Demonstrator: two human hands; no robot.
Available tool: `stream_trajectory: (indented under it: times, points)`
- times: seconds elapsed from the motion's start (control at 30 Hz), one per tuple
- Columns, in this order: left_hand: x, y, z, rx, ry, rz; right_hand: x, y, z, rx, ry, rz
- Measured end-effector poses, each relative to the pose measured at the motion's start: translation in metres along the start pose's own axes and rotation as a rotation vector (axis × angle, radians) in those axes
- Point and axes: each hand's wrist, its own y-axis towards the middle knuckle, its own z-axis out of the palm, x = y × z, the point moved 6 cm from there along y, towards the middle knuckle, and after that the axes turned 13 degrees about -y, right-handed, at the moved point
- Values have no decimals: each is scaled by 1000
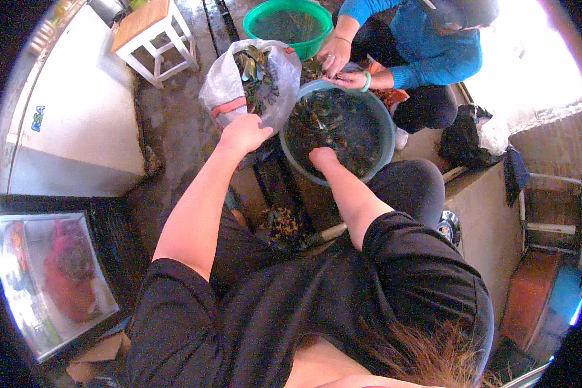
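My left hand [244, 134] grips the near rim of a white woven sack [216, 87] with a red stripe. Greenish-dark mussels [257, 68] fill its open mouth. To the right of the sack stands a round light-blue basin [387, 145] of dark water and many more mussels [330, 116]. My right hand [323, 157] reaches into the near side of this basin. Its fingers are hidden among the dark contents, so whether they hold a shell cannot be seen.
Across the basin a person in a blue sweater [436, 48] works with both hands over its far rim. A green tub [291, 29] stands behind the sack. A white stool [155, 39] and white cabinet [77, 110] are at left. Shell scraps [284, 223] lie near my legs.
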Motion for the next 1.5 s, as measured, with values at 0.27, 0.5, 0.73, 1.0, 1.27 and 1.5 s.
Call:
stream_trajectory:
  times: [0.27, 0.5, 0.73, 1.0, 1.27, 1.5]
  points:
    - [-13, 17, 31, 43, -94, 205, -69, 7, -35, 2, 243, 91]
    - [-36, 24, 66, 256, -438, 41, -73, -60, -192, -231, 300, -68]
    - [-58, 11, 71, 205, -1164, -48, -65, -102, -218, -375, 650, -65]
    - [-58, 3, 47, 30, -1297, 127, -39, -102, -220, -445, 695, -119]
    - [-66, 5, 31, -57, -1135, 298, -33, -95, -215, 89, 1622, -155]
    - [-65, 5, 34, 56, -1397, 173, -34, -102, -227, -30, 1668, -169]
